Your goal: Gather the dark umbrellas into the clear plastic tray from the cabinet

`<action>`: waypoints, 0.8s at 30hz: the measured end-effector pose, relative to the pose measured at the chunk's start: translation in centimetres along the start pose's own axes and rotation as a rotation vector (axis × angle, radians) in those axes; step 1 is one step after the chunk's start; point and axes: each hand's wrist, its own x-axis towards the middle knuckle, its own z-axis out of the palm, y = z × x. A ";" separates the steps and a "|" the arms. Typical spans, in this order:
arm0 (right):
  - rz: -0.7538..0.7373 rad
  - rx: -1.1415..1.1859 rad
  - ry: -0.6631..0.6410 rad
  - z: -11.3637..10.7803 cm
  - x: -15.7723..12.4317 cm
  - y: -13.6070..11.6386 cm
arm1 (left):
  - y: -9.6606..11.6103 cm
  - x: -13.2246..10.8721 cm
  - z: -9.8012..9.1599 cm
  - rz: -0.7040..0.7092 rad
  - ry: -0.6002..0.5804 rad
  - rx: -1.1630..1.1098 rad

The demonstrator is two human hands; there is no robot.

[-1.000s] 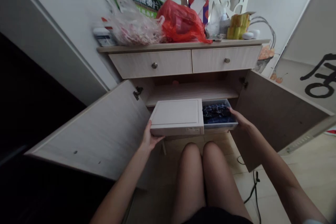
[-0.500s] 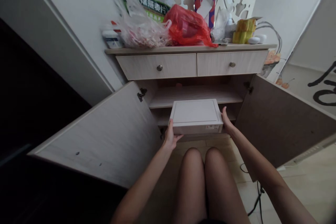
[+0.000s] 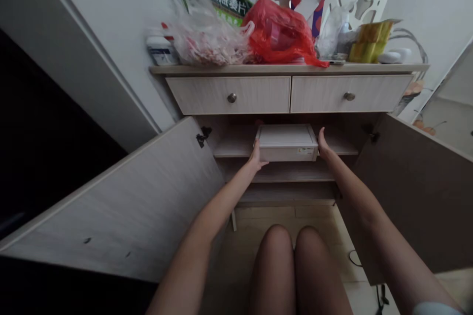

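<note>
A white shoebox-like box (image 3: pixel 286 145) with a small label on its front right is at the upper shelf (image 3: pixel 233 146) of a cabinet, its back part inside the opening. My left hand (image 3: pixel 256 156) grips its left end, thumb up the side and fingers under the front lower edge. At the opposite end my right hand (image 3: pixel 324 144) presses against the side, thumb pointing up; its other fingers are largely hidden. Between them the two hands hold the box level. Whether its underside touches the shelf I cannot tell.
The left door (image 3: pixel 129 206) and right door (image 3: pixel 417 192) stand swung out on either side of my arms. Above are two closed drawers (image 3: pixel 229 96). On the top lie a red plastic bag (image 3: pixel 284 34), a clear bag (image 3: pixel 210 42) and a yellow tape stack (image 3: pixel 369 42).
Both hands have carried the box forward and up, from in front of the cabinet to the upper shelf. The lower shelves now show beneath it. My view has shifted slightly.
</note>
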 end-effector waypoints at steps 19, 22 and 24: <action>-0.146 -0.535 0.426 2.1 -2.6 5.6 | -3.1 5.7 -1.6 0.574 0.275 0.723; -0.066 -0.685 0.377 1.6 0.3 3.7 | -1.1 7.9 -0.7 0.551 0.239 0.715; -0.038 -0.777 0.346 1.4 2.0 2.8 | 0.0 9.4 -0.2 0.520 0.223 0.691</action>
